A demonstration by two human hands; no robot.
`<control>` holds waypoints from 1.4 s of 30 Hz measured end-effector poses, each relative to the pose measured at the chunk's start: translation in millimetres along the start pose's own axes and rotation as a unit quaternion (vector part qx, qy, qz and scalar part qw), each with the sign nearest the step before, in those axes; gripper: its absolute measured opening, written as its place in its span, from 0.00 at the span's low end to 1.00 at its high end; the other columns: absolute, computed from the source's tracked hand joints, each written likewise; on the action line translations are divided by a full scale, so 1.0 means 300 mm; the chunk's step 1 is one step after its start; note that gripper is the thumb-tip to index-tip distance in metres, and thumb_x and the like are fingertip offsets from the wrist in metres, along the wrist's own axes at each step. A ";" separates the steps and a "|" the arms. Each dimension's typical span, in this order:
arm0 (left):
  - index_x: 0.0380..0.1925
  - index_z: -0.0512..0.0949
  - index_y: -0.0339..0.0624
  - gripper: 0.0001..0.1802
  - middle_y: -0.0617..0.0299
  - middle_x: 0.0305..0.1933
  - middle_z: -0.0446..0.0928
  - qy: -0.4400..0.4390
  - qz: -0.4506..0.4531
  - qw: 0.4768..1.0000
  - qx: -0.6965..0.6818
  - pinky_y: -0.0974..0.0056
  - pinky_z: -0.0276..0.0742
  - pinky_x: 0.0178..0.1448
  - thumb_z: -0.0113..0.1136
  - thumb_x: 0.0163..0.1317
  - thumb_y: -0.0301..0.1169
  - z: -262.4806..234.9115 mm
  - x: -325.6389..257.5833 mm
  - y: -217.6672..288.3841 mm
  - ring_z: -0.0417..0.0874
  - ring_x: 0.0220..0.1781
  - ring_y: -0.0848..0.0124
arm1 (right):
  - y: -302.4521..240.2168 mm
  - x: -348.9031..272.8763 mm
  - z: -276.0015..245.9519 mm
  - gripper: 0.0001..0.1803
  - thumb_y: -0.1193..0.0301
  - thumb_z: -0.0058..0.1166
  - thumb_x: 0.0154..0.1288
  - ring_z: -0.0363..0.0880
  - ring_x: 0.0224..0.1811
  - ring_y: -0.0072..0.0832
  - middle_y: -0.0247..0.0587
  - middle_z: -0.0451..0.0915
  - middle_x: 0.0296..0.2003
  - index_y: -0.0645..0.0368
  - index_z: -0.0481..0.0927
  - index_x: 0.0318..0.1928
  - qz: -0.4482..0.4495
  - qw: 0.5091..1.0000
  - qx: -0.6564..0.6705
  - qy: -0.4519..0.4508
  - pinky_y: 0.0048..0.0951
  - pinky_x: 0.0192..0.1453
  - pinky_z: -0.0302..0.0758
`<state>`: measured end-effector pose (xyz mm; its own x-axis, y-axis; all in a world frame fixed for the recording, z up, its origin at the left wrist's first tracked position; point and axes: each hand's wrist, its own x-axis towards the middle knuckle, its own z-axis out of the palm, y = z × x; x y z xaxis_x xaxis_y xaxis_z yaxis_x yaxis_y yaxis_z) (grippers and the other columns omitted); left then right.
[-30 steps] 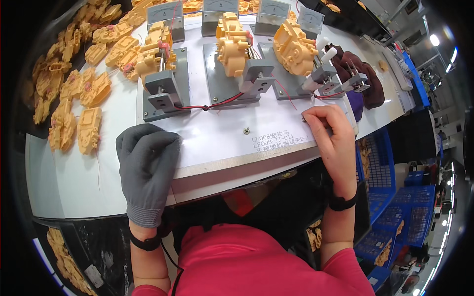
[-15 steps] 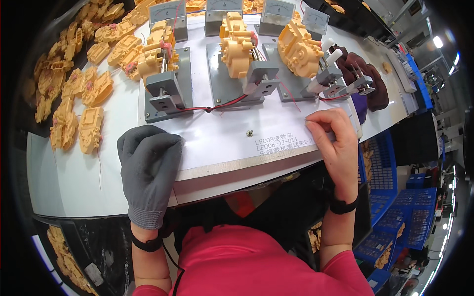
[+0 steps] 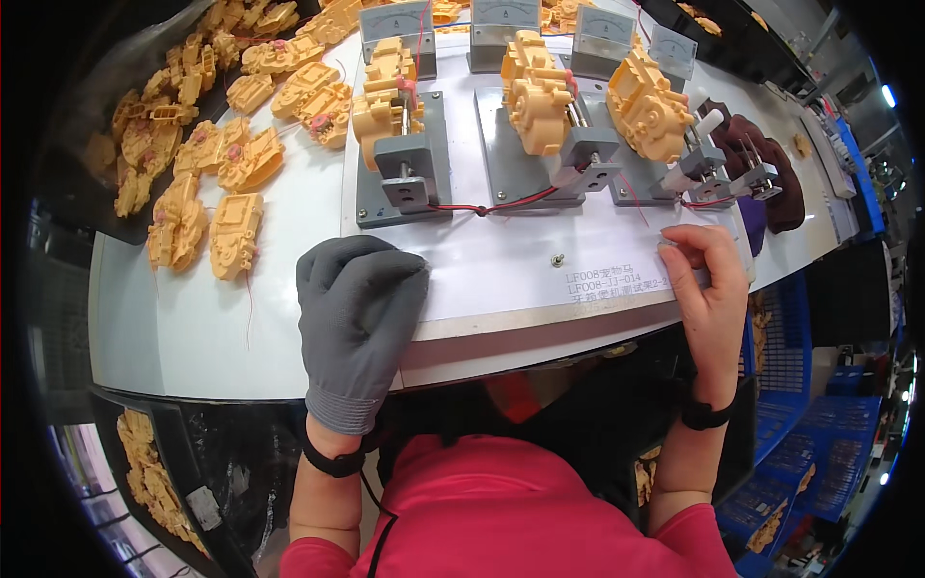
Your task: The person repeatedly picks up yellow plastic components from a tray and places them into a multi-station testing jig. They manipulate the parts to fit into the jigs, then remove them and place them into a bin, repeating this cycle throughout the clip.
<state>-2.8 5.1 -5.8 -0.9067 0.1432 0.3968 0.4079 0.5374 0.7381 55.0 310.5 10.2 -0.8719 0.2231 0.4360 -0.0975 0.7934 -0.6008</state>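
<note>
My left hand (image 3: 356, 313), in a grey glove, rests at the front edge of the table with its fingers curled in. At the right end of the white board (image 3: 482, 279), my bare right hand (image 3: 713, 289) has its thumb and fingertips together, and no object shows between them. Between the hands, a small metal toggle switch (image 3: 557, 260) stands on the board. Behind them, three yellow-orange plastic gearboxes (image 3: 381, 120) sit upright on grey test stands (image 3: 438, 183). A red and black cable (image 3: 520, 201) links the stands. Neither hand touches a gearbox.
Loose gearboxes (image 3: 236, 236) with thin red wires lie to the left, beside a dark tray (image 3: 72, 188) heaped with more. Several analogue meters (image 3: 506, 13) line the back. A brown cloth (image 3: 785, 183) lies beyond the right stand. Blue baskets (image 3: 785, 337) stand at lower right.
The whole view has shifted, so the table, stands and both hands appear farther right and slightly higher. Relative to the table, my hands stay in much the same places and postures.
</note>
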 end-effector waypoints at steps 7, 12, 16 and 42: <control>0.38 0.85 0.46 0.09 0.61 0.45 0.79 -0.003 0.010 1.000 0.028 0.57 0.69 0.61 0.69 0.57 0.27 0.006 0.003 -0.004 0.74 0.54 0.59 | -0.003 -0.001 -0.004 0.08 0.75 0.63 0.66 0.81 0.40 0.30 0.40 0.79 0.38 0.63 0.83 0.44 0.000 1.000 0.003 0.001 0.29 0.46 0.77; 0.38 0.85 0.45 0.08 0.60 0.44 0.80 0.000 0.002 0.999 0.050 0.56 0.70 0.60 0.69 0.57 0.27 0.002 0.012 0.016 0.74 0.53 0.59 | 0.000 -0.003 -0.001 0.08 0.75 0.63 0.65 0.80 0.39 0.31 0.40 0.79 0.38 0.63 0.83 0.44 -0.003 1.000 0.010 0.005 0.29 0.46 0.77; 0.37 0.85 0.44 0.08 0.59 0.43 0.79 0.007 0.000 0.999 0.046 0.57 0.71 0.59 0.69 0.57 0.26 0.008 0.009 0.014 0.74 0.53 0.58 | 0.002 -0.004 0.000 0.08 0.75 0.63 0.65 0.80 0.39 0.32 0.41 0.79 0.38 0.63 0.83 0.43 -0.007 1.000 0.010 0.008 0.29 0.45 0.76; 0.38 0.83 0.39 0.07 0.57 0.45 0.79 0.009 -0.017 0.999 0.027 0.59 0.71 0.60 0.67 0.59 0.22 0.013 0.010 0.026 0.74 0.54 0.60 | -0.197 0.035 0.116 0.08 0.76 0.67 0.60 0.79 0.33 0.34 0.35 0.82 0.33 0.56 0.83 0.40 -0.155 0.976 0.156 -0.002 0.33 0.42 0.73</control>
<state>-2.7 13.0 -0.9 -0.9175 0.1093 0.3824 0.3704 0.5851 0.7214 34.9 246.3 26.9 -0.7796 -0.0027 0.6263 -0.4969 0.6115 -0.6158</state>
